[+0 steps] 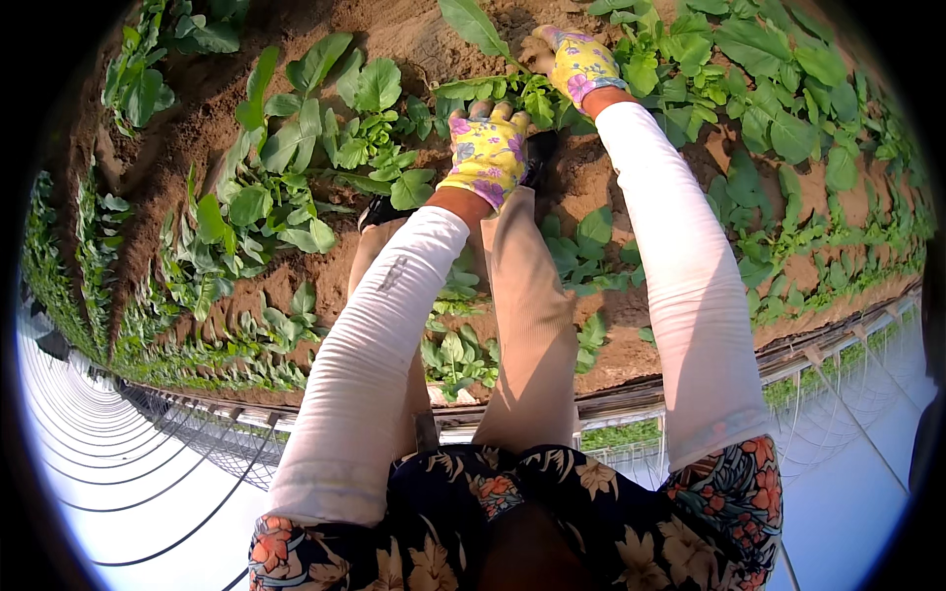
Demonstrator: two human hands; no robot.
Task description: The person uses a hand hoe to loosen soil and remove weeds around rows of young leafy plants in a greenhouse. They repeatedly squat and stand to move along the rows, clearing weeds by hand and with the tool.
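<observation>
My left hand (pixel 488 151), in a yellow floral glove that leaves the fingertips bare, reaches down among low leafy green plants. Its fingertips lie against a leafy plant (pixel 469 89), and what is under the palm is hidden. Farther right and forward, my right hand (pixel 580 63) wears a matching glove. The fingers are bent down at the brown soil (pixel 414 37), close to the base of a long upright leaf (pixel 474 28). Whether either hand grips a stem cannot be made out. Small lobed leaves (pixel 538 100) lie between the two hands.
Dense leafy plants (pixel 768 81) crowd the right side, and more plants (pixel 288 148) grow at the left. My dark shoes (pixel 543 151) stand on the soil between plants. Behind me run a low edge (pixel 621 395) and the curved hoops (pixel 177 510) of a tunnel frame.
</observation>
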